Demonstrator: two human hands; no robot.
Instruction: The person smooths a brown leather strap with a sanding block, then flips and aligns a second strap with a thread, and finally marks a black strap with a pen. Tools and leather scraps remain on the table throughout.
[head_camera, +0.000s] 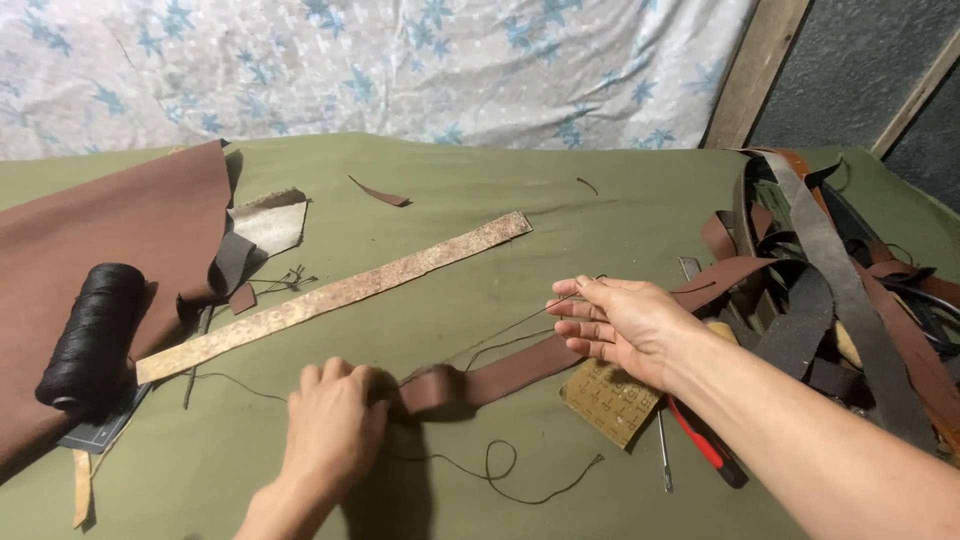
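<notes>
A brown leather strap (500, 375) lies across the green table cover (450, 180). My left hand (335, 420) presses down on its folded left end, fingers curled over it. To the right, my right hand (620, 325) hovers above the strap with thumb and forefinger pinched on a thin dark thread (500, 330). That thread runs taut from the pinch down toward the strap's folded end. More loose thread (500, 475) curls on the cloth in front of the strap.
A long pale mottled strip (330, 295) lies diagonally behind the strap. At left sit a brown leather sheet (110, 240) and a black thread spool (90, 335). A heap of leather straps (850, 290) fills the right side. A patterned tan pad (610, 400) and a red-handled tool (700, 440) lie under my right forearm.
</notes>
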